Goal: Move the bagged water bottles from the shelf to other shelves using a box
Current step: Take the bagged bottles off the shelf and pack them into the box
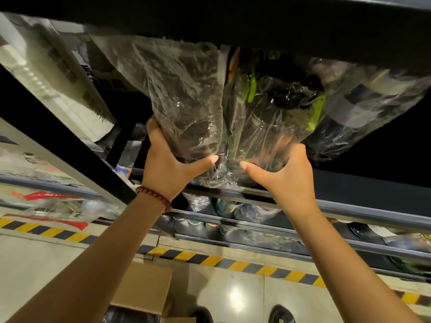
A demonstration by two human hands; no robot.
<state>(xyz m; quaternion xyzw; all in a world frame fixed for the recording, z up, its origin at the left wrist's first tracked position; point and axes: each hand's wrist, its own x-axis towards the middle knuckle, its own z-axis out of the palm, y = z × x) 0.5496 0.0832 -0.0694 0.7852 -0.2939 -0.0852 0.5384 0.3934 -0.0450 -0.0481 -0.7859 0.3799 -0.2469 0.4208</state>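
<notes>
Head view shows the left hand (166, 167) curled round the near end of a clear-bagged bottle (184, 99), thumb across its front and fingers wrapped up its left side; a red bead bracelet (155, 197) circles that wrist. Just beside it, the right hand (283, 174) grips the neighbouring bagged bottle with green trim (268, 113), thumb pointing toward the left thumb, the other fingers tucked behind the plastic. Both bags lie side by side, touching, on the dark shelf (349, 206), their near ends overhanging its front rail. A third bagged bottle (363, 103) lies just to the right of them on the same shelf, under the black shelf board (256, 22) above. More bagged goods fill the lower shelves (245, 213). On the floor below, near a yellow-and-black hazard stripe (233, 263), stands an open cardboard box (142, 292), a dark bagged item showing inside it.
</notes>
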